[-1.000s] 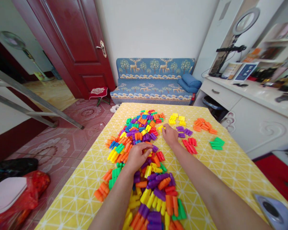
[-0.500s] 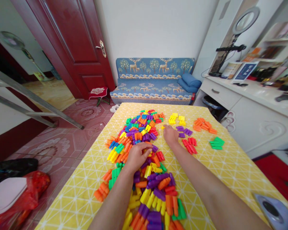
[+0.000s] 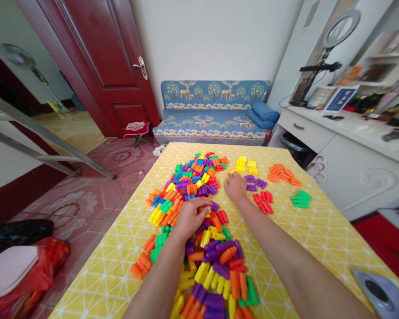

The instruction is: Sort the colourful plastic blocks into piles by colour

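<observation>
A long heap of mixed plastic building blocks (image 3: 219, 246) in orange, purple, yellow, green, red and blue runs along the table. Over its middle rests my left hand (image 3: 190, 218), thumb and fingers slightly apart with nothing visible between them. My right hand (image 3: 236, 187) is closed at the heap's right side, and a yellow plastic block (image 3: 233, 171) peeks out past its fingertips. Just beyond are yellow blocks (image 3: 241, 164). Purple blocks (image 3: 260, 183) lie right of that hand, with red blocks (image 3: 263, 202) nearer me. The fingers' undersides are hidden.
Orange blocks (image 3: 283, 174) and green blocks (image 3: 301, 199) form separate groups farther right on the yellow patterned tablecloth (image 3: 286, 239). A phone-like device (image 3: 379, 290) lies at the near right corner. Behind the table stands a blue sofa (image 3: 213, 119); a white cabinet (image 3: 362, 164) is at right.
My right hand has shifted slightly forward and right with the yellow block, towards the yellow group. My left hand has stayed over the heap.
</observation>
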### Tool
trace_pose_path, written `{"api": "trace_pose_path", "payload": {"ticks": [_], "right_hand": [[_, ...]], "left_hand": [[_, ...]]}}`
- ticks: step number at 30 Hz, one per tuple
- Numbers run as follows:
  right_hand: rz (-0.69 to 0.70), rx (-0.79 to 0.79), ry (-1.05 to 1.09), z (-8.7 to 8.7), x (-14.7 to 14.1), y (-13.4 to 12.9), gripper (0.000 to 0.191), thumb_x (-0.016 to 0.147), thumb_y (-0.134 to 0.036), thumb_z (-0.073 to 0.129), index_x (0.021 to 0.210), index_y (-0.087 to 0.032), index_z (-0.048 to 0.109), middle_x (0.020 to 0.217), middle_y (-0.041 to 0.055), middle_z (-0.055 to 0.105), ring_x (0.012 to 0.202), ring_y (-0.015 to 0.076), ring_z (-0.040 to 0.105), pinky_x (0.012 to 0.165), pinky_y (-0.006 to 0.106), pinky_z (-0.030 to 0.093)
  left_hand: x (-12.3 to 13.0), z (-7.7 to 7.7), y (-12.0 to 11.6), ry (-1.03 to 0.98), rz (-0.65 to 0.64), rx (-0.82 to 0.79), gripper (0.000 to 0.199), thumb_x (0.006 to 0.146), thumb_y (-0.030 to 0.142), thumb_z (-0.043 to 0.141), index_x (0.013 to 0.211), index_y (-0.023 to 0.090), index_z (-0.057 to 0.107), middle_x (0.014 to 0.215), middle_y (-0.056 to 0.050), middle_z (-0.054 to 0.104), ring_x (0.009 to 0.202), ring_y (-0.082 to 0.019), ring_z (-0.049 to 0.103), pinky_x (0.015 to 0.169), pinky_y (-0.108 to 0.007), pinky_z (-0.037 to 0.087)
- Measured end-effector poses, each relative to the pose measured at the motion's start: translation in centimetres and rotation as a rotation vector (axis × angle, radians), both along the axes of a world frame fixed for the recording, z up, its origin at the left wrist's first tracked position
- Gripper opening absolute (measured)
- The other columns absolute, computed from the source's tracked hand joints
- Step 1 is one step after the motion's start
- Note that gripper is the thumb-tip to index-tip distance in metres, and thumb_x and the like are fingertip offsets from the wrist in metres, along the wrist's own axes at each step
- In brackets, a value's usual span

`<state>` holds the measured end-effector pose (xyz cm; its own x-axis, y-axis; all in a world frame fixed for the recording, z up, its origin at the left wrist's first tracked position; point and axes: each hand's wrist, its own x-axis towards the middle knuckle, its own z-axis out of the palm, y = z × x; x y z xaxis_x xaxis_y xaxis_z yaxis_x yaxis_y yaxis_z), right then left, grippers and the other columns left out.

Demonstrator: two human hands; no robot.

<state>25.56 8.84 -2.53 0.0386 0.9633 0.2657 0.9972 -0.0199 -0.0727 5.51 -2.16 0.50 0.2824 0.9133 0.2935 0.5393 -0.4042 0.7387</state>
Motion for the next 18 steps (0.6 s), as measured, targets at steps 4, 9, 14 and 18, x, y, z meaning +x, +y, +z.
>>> {"api": "trace_pose_path", "payload": {"ticks": [4, 9, 14, 18], "right_hand": [[-0.028, 0.014, 0.004, -0.1, 0.0, 0.1, 0.031, 0.091, -0.027, 0.041, 0.110, -0.012, 0.061, 0.109, 0.0157, 0.058, 0.101, 0.0255, 0.053, 0.087, 0.036, 0.038], [0.012, 0.025, 0.005, -0.2, 0.0, 0.2, 0.030, 0.090, -0.027, 0.041, 0.106, -0.013, 0.062, 0.109, 0.0159, 0.058, 0.104, 0.0266, 0.051, 0.088, 0.036, 0.037], [-0.050, 0.059, 0.032, -0.9, 0.0, 0.6, 0.038, 0.089, -0.034, 0.044, 0.117, -0.011, 0.056, 0.117, 0.0175, 0.056, 0.111, 0.0298, 0.045, 0.091, 0.040, 0.036], [-0.061, 0.060, 0.028, -1.6, 0.1, 0.9, 0.042, 0.090, -0.038, 0.041, 0.120, -0.011, 0.054, 0.124, 0.0176, 0.053, 0.113, 0.0305, 0.042, 0.092, 0.041, 0.034]], "left_hand": [[0.0, 0.0, 0.0, 0.002, 0.002, 0.001, 0.018, 0.084, 0.018, 0.059, 0.095, 0.022, 0.072, 0.098, -0.002, 0.073, 0.094, -0.018, 0.066, 0.086, -0.030, 0.050], [0.0, 0.0, 0.0, 0.012, 0.002, 0.005, 0.018, 0.084, 0.019, 0.059, 0.096, 0.022, 0.072, 0.098, -0.003, 0.073, 0.095, -0.019, 0.066, 0.086, -0.031, 0.051], [0.0, 0.0, 0.0, 0.015, 0.005, 0.014, 0.018, 0.084, 0.019, 0.059, 0.096, 0.022, 0.072, 0.098, -0.003, 0.073, 0.093, -0.018, 0.067, 0.085, -0.030, 0.051], [0.0, 0.0, 0.0, 0.009, 0.001, 0.015, 0.018, 0.084, 0.019, 0.059, 0.096, 0.023, 0.072, 0.097, -0.003, 0.073, 0.094, -0.018, 0.067, 0.085, -0.029, 0.051]]}}
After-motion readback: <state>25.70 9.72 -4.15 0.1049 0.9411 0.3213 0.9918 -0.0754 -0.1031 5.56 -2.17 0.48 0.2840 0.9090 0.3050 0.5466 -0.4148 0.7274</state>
